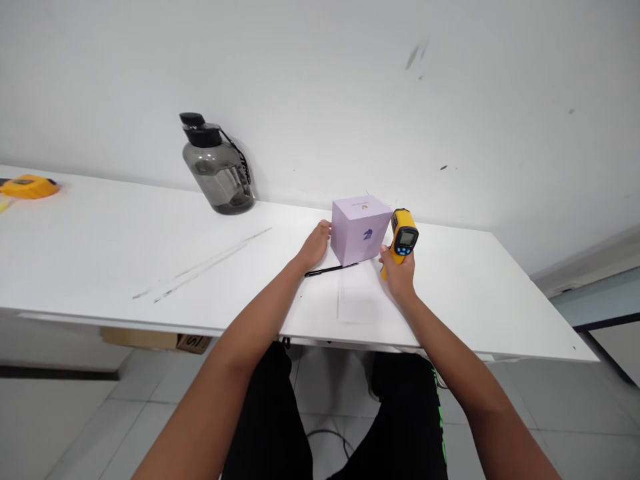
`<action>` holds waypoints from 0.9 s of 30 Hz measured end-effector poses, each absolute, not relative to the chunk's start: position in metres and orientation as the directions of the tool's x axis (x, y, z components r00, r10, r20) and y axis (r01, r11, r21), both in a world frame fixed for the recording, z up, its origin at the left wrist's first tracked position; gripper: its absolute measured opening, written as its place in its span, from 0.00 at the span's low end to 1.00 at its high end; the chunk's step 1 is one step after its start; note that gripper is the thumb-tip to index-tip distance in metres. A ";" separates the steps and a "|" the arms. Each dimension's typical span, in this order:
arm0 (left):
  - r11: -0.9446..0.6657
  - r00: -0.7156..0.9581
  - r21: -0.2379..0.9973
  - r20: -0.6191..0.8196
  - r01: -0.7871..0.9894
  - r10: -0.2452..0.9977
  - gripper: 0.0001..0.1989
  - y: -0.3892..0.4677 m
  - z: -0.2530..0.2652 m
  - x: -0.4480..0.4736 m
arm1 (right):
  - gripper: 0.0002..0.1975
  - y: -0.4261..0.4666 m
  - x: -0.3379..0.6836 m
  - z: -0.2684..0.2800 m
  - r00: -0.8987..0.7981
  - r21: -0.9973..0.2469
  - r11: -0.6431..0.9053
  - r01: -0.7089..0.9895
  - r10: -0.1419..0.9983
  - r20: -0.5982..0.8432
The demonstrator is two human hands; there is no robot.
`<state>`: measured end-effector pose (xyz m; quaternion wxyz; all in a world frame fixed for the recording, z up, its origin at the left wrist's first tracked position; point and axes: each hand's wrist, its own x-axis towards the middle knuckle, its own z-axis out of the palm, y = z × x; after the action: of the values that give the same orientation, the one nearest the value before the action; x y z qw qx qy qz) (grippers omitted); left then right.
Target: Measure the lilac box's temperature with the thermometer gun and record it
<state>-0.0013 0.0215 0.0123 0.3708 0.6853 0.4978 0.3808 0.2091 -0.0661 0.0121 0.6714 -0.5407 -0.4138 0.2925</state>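
Observation:
A lilac cube-shaped box with a small dark blue print on its front stands on the white table. My left hand is at the box's left side, fingers stretched toward it and seemingly touching it; the fingertips are partly hidden. To the right of the box, my right hand is wrapped round the handle of a yellow and black infrared thermometer. Its small screen and blue buttons face me. A black pen lies along the box's front lower edge, between my hands.
Against the wall stands a large smoky-grey water bottle with a black lid and strap. A yellow tape measure lies at the far left of the white table. Below the table are a cardboard box and a cable on the tiled floor.

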 end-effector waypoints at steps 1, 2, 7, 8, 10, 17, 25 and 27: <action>-0.218 0.172 0.893 0.161 0.395 0.972 0.41 0.023 0.012 -0.001 | 0.23 -0.067 0.209 0.012 0.483 -0.967 0.247 0.060 0.840 0.245; -0.210 0.132 0.891 0.171 0.402 0.976 0.40 0.024 0.013 -0.002 | 0.23 -0.067 0.209 0.012 0.478 -0.967 0.245 0.067 0.843 0.246; -0.186 0.033 0.770 0.210 0.610 0.977 0.30 0.028 0.017 -0.005 | 0.24 -0.066 0.211 0.010 0.492 -0.970 0.223 0.095 0.836 0.240; -0.145 0.001 0.731 0.194 0.667 0.981 0.29 0.029 0.018 -0.005 | 0.24 -0.066 0.212 0.010 0.501 -0.970 0.224 0.092 0.832 0.240; -0.013 -0.110 0.639 0.153 0.769 0.982 0.25 0.030 0.017 -0.003 | 0.24 -0.065 0.212 0.009 0.510 -0.971 0.225 0.083 0.828 0.236; 0.097 -0.136 0.431 0.061 0.897 0.989 0.35 0.030 0.010 0.000 | 0.25 -0.064 0.213 0.012 0.516 -0.976 0.214 0.042 0.832 0.204; 0.144 -0.182 0.393 0.060 0.908 0.981 0.44 0.027 0.013 0.001 | 0.26 -0.068 0.210 0.015 0.485 -0.967 0.250 0.051 0.840 0.243; 0.139 -0.177 0.395 0.060 0.908 0.982 0.43 0.026 0.015 0.001 | 0.26 -0.068 0.210 0.016 0.475 -0.966 0.253 0.060 0.844 0.251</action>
<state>0.0012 0.0257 0.0154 0.1069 0.6326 0.7471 0.1737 0.2101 -0.0683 0.0155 0.6702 -0.5368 -0.4211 0.2921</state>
